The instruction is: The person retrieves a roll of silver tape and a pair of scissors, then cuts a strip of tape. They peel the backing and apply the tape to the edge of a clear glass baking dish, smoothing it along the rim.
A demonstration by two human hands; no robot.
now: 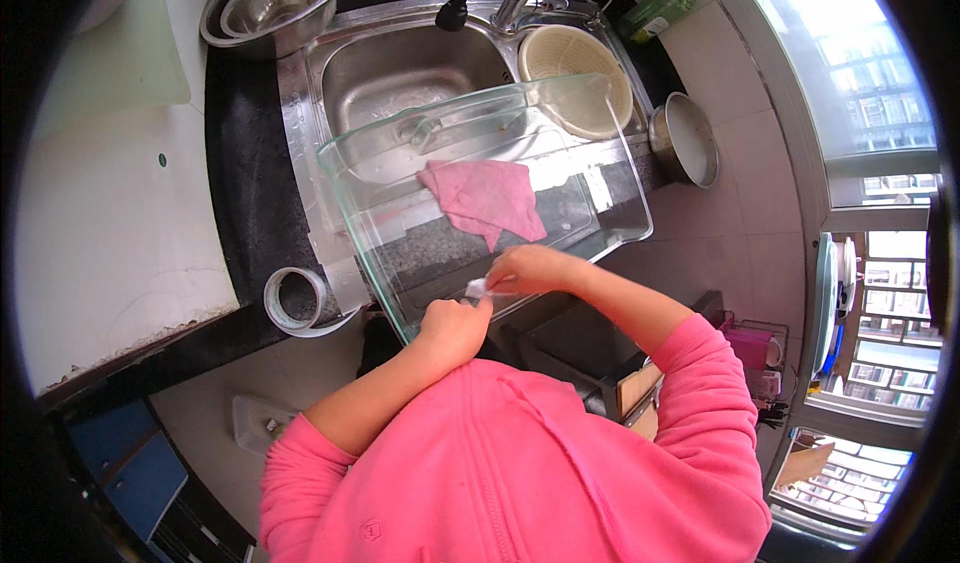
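Observation:
A clear plastic drawer bin [420, 263] lies across the sink's front edge and the counter, with a folded pink cloth [491, 199] in it. At the bin's near wall, my left hand [454, 329] and my right hand [529, 270] meet over a small white piece [476, 288], which looks like paper or tape. The right fingers pinch it. The left hand is curled close beside it, its fingertips partly hidden. To the left, a roll of wide tape [319, 300] rests at the counter's edge.
Behind the bin are the steel sink [412, 60], a faucet [512, 7] and a cream plastic colander [574, 45]. Steel bowls [277, 4] stand at the back left, another steel bowl [686, 141] at the right. A green bottle [656, 15] lies near the wall.

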